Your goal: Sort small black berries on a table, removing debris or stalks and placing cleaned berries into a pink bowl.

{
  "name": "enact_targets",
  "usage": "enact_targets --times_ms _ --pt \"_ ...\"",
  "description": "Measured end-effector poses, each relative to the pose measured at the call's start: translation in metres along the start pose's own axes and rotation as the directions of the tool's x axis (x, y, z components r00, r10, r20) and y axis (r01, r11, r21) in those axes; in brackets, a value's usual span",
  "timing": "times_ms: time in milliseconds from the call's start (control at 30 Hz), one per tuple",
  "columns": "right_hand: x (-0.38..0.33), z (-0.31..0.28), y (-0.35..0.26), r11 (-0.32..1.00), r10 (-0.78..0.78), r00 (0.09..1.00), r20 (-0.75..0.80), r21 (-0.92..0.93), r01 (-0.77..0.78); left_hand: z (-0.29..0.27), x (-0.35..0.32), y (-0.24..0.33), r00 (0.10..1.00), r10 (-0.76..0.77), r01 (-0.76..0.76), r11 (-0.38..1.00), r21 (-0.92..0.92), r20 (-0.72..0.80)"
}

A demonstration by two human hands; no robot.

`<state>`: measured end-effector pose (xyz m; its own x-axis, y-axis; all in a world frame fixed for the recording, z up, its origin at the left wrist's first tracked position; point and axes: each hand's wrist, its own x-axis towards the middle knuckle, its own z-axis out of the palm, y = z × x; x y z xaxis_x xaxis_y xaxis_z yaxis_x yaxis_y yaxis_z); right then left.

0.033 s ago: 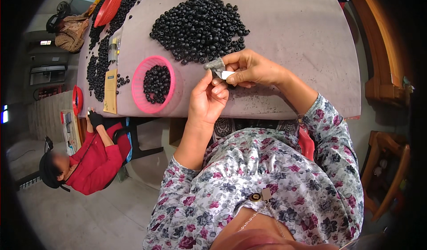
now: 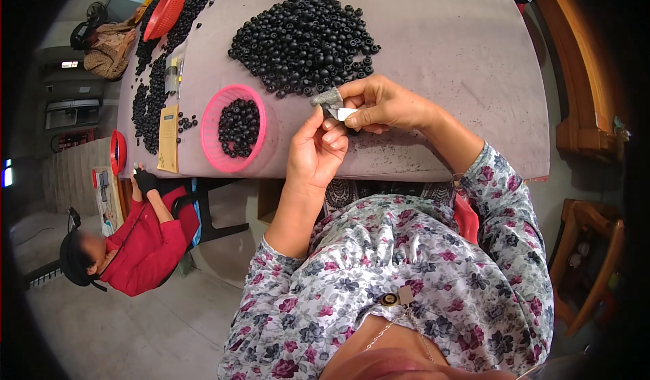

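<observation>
My two hands meet above the near part of the table, just in front of a heap of black beads [image 2: 301, 45]. My right hand [image 2: 387, 106] is closed, thumb and fingers pinching a small folded strip [image 2: 347, 114], white on one side, that looks like sandpaper. Grey material [image 2: 328, 98] covers its index fingertip. My left hand [image 2: 317, 148] has its fingers bent in a pinch against the strip; whatever sits between those fingertips is hidden. To the left of it stands a round pink basket [image 2: 208, 143] with black beads [image 2: 238, 127] inside.
A grey cloth [image 2: 433, 35] covers the table, with dark specks near its front edge. Leftward lie more black beads [image 2: 150, 106], a tan packet [image 2: 168, 140] and a red basket [image 2: 164, 12]. A person in red [image 2: 145, 244] sits at the left; wooden furniture [image 2: 589, 96] stands right.
</observation>
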<state>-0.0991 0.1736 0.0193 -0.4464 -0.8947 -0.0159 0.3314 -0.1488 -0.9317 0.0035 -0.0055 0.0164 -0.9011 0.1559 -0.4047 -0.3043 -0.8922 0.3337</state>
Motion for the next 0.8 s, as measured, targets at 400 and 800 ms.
enact_targets --times_ms 400,800 --pt "-0.0007 -0.0007 -0.0002 0.999 0.012 1.0 0.025 0.043 -0.013 0.0009 -0.0009 -0.0004 1.0 0.014 -0.014 1.0 -0.006 -0.013" --pt "-0.0006 0.0025 -0.0019 0.999 0.006 1.0 -0.009 0.032 -0.006 0.0032 -0.0012 -0.0026 1.0 0.008 -0.009 1.0 -0.024 -0.008"
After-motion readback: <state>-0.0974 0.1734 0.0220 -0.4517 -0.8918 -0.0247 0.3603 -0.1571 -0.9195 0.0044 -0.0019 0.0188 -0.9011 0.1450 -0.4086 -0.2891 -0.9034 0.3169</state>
